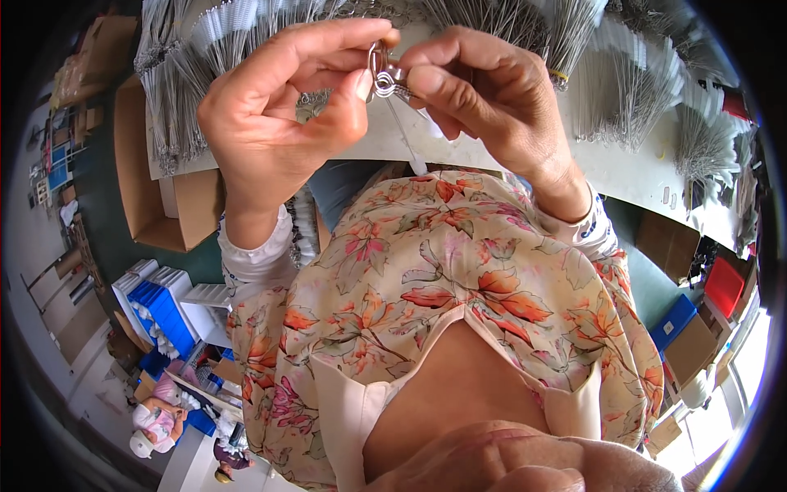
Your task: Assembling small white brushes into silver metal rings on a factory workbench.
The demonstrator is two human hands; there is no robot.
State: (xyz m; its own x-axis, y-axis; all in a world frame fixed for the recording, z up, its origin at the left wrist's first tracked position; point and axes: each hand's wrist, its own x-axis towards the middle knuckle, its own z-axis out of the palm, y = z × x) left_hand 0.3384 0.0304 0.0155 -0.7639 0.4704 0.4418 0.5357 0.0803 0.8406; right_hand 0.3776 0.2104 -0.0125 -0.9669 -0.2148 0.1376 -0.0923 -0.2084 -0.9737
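Above the near edge of the table, both hands are raised close together around small shiny metal pieces. My left hand (283, 115) is closed, with thumb and fingertips pinching a metal wire loop (373, 57). My right hand (492, 102) is closed too, its thumb and curled forefinger gripping small metal rings (385, 83) that touch the loop. From between the hands a thin wire brush (402, 131) hangs down, ending in a small white tip. My fingers partly hide how these pieces join.
Bundles of thin wire brushes with white bristles (221, 41) line the pale table (369, 149), with more bundles (623, 90) on the right. An open cardboard box (168, 197) stands at left. Blue bins (164, 312) sit lower left. Two other people (160, 422) are farther off there.
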